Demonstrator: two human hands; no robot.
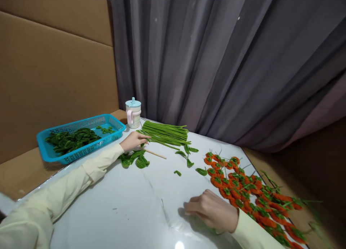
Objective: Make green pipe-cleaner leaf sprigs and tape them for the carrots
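Note:
My left hand [134, 141] is stretched out at the far left of the white table, its fingers extended over small green pieces. Beside it lie fuzzy green leaf shapes [142, 161] and a thin wooden stick [156, 154]. Just beyond the fingertips is a bundle of green pipe cleaners [167, 132]. Low over the near part of the table, my right hand [213, 210] has its fingers curled together; whatever they may hold is hidden. A trace of green shows under its wrist. Loose green leaves [186, 154] and a short bent green piece [177, 173] lie between the hands.
A blue plastic basket [81, 153] with dark green fuzzy pieces stands at the left. Behind it is a pale cup [133, 115] with a blue lid. Many orange fuzzy persimmon-like pieces [235, 184] with green tops cover the right side. A grey curtain [189, 61] hangs behind.

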